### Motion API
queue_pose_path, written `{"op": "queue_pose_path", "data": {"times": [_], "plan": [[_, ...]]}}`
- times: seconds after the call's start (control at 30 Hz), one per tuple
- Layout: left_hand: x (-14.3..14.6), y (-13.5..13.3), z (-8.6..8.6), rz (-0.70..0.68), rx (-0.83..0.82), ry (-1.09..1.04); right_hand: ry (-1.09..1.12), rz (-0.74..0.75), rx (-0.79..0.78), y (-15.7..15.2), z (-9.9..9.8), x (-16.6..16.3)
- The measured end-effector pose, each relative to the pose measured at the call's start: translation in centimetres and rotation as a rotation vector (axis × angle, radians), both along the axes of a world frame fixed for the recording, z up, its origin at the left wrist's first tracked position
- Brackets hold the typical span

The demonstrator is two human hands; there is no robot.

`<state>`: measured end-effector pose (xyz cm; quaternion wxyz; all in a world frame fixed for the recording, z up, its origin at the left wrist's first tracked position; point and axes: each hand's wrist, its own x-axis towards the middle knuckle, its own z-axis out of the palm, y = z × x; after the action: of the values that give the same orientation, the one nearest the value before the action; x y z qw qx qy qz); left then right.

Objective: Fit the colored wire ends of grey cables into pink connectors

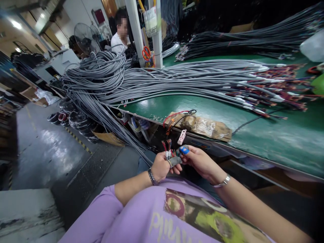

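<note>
My left hand (162, 166) is closed around the end of a grey cable, whose stripped coloured wire ends (169, 147) stick up above my fist. A grey finger cot covers one finger. My right hand (199, 161) is beside it, its fingertips pinching at those wire ends, with a blue cot (184, 150) on one fingertip. Both hands are held in front of my chest, just below the edge of the green workbench (265, 135). The grey cable runs away from my left hand toward the big bundle (141, 79).
A large pile of grey cables with stripped coloured ends (273, 86) lies across the bench. A worn cardboard piece with red and black wires (199, 124) sits at the bench edge. Black cables (243, 40) lie further back. Another person (120, 33) sits behind, near a fan (84, 35).
</note>
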<state>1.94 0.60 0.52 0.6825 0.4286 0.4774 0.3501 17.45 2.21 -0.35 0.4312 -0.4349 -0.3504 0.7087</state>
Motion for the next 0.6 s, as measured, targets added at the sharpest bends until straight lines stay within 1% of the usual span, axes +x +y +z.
{"op": "queue_pose_path", "data": {"times": [0.1, 0.2, 0.3, 0.4, 0.5, 0.6], "plan": [[-0.1, 0.2, 0.1, 0.08, -0.004, -0.032, 0.109, -0.039, -0.075, -0.1, -0.6, 0.4], [-0.1, 0.3, 0.2, 0.1, -0.011, -0.06, 0.134, 0.011, -0.081, -0.5, -0.3, 0.3], [-0.1, 0.2, 0.1, 0.079, -0.004, -0.076, 0.075, 0.081, 0.001, -0.8, 0.8, -0.3], [-0.1, 0.1, 0.0, 0.077, -0.002, -0.067, -0.043, 0.079, 0.082, -0.9, 1.7, -0.8], [-0.1, 0.1, 0.0, 0.111, -0.007, -0.058, -0.113, 0.033, 0.106, -0.8, 1.7, -0.9], [-0.1, 0.2, 0.1, 0.181, -0.012, -0.069, -0.108, -0.015, 0.103, -0.9, 1.1, -0.8]]}}
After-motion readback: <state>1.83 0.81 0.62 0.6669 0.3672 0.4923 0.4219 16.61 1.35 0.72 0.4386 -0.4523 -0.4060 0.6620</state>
